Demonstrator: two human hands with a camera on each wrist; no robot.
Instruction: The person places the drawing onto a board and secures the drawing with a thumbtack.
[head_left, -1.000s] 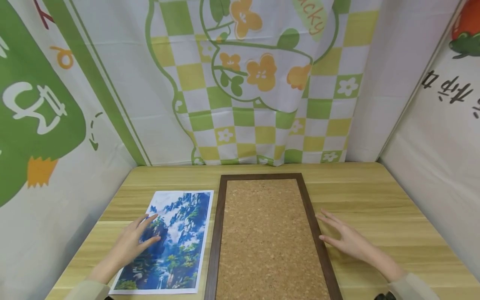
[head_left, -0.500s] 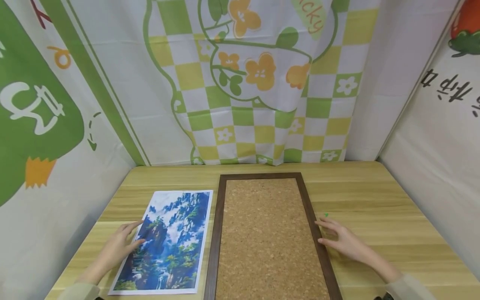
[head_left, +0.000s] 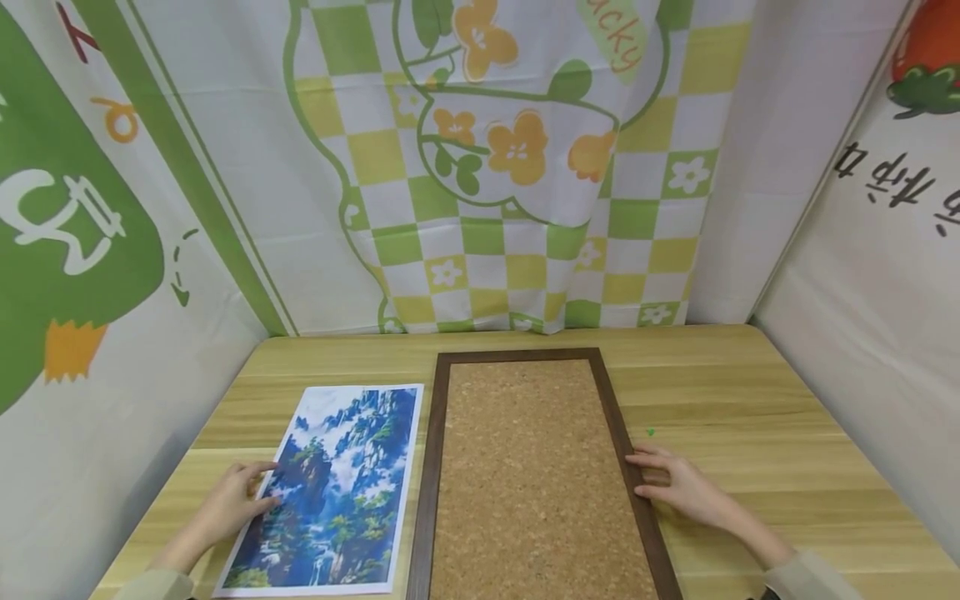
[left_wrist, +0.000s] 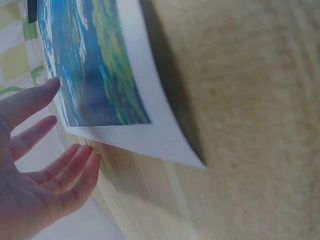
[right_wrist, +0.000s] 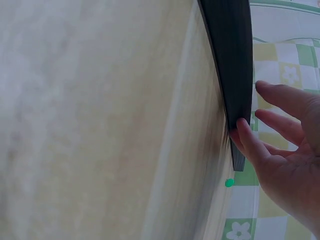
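We see, from the head, a print (head_left: 345,492) left of a corkboard (head_left: 536,467); from the left wrist, a relaxed left hand (left_wrist: 35,192) at the print's edge, probably light, creasable, best pinched by its margin (left_wrist: 167,145); from the right, a loose-fingered right hand (right_wrist: 286,167) touching the stiff-looking frame (right_wrist: 234,65).

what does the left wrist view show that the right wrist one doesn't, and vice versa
Only the left wrist view: the mountain landscape print and the left hand. Only the right: the right hand and a small green object. Both: wood-grain tabletop and checkered curtain. The corkboard frame is plain in the right; the left's dark sliver may be it.
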